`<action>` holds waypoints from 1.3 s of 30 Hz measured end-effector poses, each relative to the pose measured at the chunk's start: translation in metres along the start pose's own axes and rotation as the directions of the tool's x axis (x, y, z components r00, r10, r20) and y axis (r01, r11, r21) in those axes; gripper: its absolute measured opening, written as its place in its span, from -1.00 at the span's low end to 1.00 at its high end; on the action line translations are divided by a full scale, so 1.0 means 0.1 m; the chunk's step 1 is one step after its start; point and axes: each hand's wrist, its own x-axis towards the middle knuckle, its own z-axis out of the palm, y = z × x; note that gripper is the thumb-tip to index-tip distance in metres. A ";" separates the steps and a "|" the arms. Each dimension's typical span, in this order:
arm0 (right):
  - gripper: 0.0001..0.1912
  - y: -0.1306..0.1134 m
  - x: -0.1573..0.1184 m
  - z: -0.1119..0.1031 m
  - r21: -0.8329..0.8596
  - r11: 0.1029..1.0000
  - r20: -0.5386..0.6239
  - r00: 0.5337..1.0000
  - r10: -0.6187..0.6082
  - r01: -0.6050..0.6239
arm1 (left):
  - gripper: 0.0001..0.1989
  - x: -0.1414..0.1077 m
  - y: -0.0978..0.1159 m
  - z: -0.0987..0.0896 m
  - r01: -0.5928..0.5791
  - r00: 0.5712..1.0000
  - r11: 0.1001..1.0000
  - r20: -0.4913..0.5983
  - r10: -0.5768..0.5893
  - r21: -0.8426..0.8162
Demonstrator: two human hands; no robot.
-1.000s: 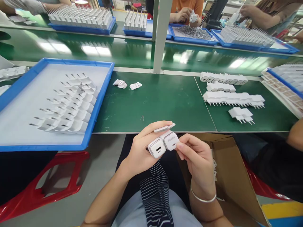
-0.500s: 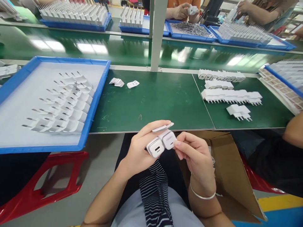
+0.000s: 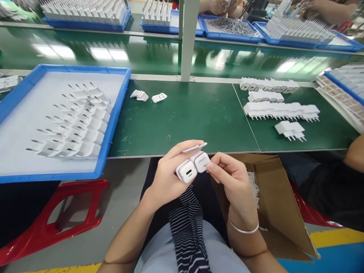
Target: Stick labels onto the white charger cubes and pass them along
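My left hand is closed around two white USB chargers, held side by side with their port ends facing me. On the left charger two ports of different size show. The right charger has faint print and a narrow slot on its end. Thin white cover plates lie between the fingers of the same hand, above the chargers. My right hand pinches the lower right edge of the right charger with thumb and forefinger; its other fingers are curled. Whatever lies between those fingertips is hidden.
A blue-rimmed tray with plug-pin housings stands at left. Loose white covers lie on the green bench. Rows of chargers sit at right. Below is an open cardboard box; a red stool is at lower left.
The camera view has shifted slightly. Both hands keep nearly the same grip, and the right charger has turned a little in the fingers.
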 end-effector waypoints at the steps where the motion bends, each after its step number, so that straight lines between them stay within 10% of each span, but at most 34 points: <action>1: -0.65 0.00 0.00 0.00 -0.021 1.000 -0.002 1.000 -0.002 0.002 | -0.54 0.00 0.00 0.00 0.012 1.000 1.000 -0.004 -0.012 0.006; 15: -0.53 0.16 0.22 -0.09 -0.042 0.998 0.063 0.997 -0.041 0.044 | -0.55 0.00 -0.10 -0.01 0.235 0.971 0.926 0.040 -0.234 -0.296; 24: -0.68 0.35 0.41 -0.07 0.069 0.988 0.119 0.983 -0.142 0.134 | -0.49 -0.02 -0.15 -0.02 0.595 0.785 0.318 0.447 -0.430 -0.738; 27: -0.76 0.38 0.39 -0.06 -0.015 0.971 0.066 0.969 -0.236 0.238 | -0.52 -0.04 -0.15 0.01 0.600 0.766 0.238 0.464 -0.445 -0.763; 31: -0.78 0.41 0.39 -0.13 -0.174 0.923 0.067 0.939 -0.337 0.344 | -0.45 -0.07 -0.16 0.04 0.592 0.770 0.295 0.420 -0.480 -0.750; 36: -0.74 0.33 0.34 -0.24 -0.211 0.936 -0.273 0.902 -0.334 0.283 | -0.56 -0.09 -0.21 0.09 0.294 0.924 0.858 -0.103 -0.367 -0.422; 39: -0.78 0.22 0.20 -0.17 -0.096 0.964 -0.204 0.943 -0.262 0.247 | -0.55 -0.06 -0.23 0.13 0.144 0.969 0.978 -0.181 -0.170 -0.149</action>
